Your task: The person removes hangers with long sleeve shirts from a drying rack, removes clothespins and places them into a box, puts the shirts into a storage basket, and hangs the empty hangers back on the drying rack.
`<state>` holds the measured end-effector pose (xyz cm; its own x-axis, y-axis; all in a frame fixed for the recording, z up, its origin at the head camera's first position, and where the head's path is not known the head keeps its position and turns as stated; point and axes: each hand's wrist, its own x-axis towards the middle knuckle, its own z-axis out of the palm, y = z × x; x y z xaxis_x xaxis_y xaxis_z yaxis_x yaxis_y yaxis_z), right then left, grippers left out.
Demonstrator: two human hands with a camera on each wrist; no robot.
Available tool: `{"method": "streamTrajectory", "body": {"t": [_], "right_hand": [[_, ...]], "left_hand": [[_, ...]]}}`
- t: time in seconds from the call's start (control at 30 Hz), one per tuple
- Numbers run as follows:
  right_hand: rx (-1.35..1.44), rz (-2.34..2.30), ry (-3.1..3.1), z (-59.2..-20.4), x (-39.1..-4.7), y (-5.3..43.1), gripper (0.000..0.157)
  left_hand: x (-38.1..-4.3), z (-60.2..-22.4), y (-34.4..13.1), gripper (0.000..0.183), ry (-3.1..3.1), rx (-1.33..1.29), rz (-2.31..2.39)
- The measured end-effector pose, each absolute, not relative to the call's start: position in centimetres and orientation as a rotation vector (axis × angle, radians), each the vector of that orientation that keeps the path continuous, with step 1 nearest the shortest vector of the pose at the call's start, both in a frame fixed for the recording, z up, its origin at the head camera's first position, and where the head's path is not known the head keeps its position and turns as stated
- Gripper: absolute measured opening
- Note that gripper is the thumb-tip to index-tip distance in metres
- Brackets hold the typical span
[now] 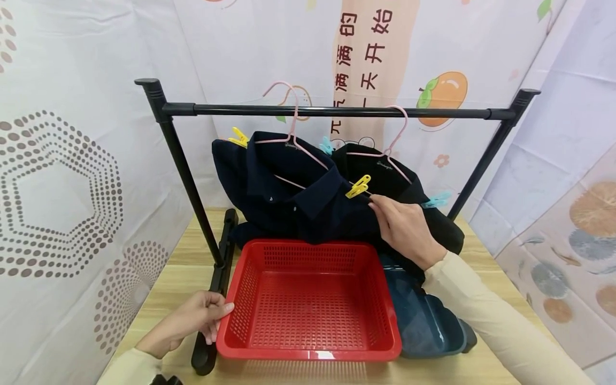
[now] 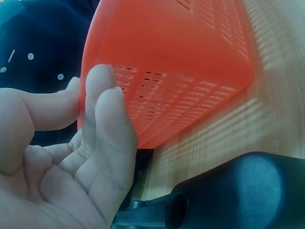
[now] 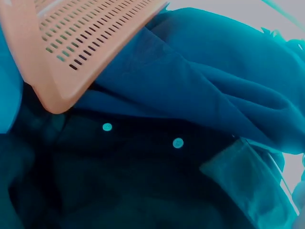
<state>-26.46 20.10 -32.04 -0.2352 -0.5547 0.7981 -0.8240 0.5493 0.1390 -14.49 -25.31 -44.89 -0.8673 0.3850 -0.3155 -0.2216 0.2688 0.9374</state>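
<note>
My left hand (image 1: 194, 321) pinches the left rim of a red plastic basket (image 1: 308, 354), thumb over the rim and fingers against the perforated outer wall (image 2: 162, 90). My right hand (image 1: 406, 227) pinches the shoulder of a navy collared shirt (image 1: 289, 208), just beside a yellow clothespin (image 1: 358, 187). Another yellow clothespin (image 1: 238, 137) is on the shirt's other shoulder. Its pink hanger (image 1: 294, 115) crosses in front of the rail, with the hook rising above. Dark cloth and buttons (image 3: 178, 143) fill much of the right wrist view.
A black clothes rack (image 1: 240, 110) spans the wooden table (image 1: 180, 278). From its rail hangs a black shirt (image 1: 375, 166) on a second pink hanger (image 1: 399, 131), with blue clothespins (image 1: 437, 200). A dark blue basket (image 1: 418, 321) stands right of the red one.
</note>
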Motion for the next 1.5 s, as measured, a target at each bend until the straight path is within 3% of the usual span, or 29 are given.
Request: {"method": "streamTrajectory", "body": {"t": [0.13, 0.33, 0.63, 1.5], "right_hand": [[1.114, 0.400, -1.912, -31.6, -26.2, 20.6, 0.020], [1.097, 0.417, -1.886, -31.5, -25.5, 21.5, 0.035], [1.020, 0.492, -1.842, -31.7, -24.2, 23.2, 0.040], [1.089, 0.634, -1.905, -31.6, -20.0, 27.0, 0.044]], "left_hand": [[-14.5, -44.8, -25.2, 0.031, 2.058, 0.134, 1.648], [-14.3, -44.8, -25.1, 0.031, 2.066, 0.124, 1.657], [-14.2, -44.6, -25.1, 0.030, 2.098, 0.099, 1.646], [-14.0, -44.4, -24.9, 0.033, 2.134, 0.084, 1.618]]}}
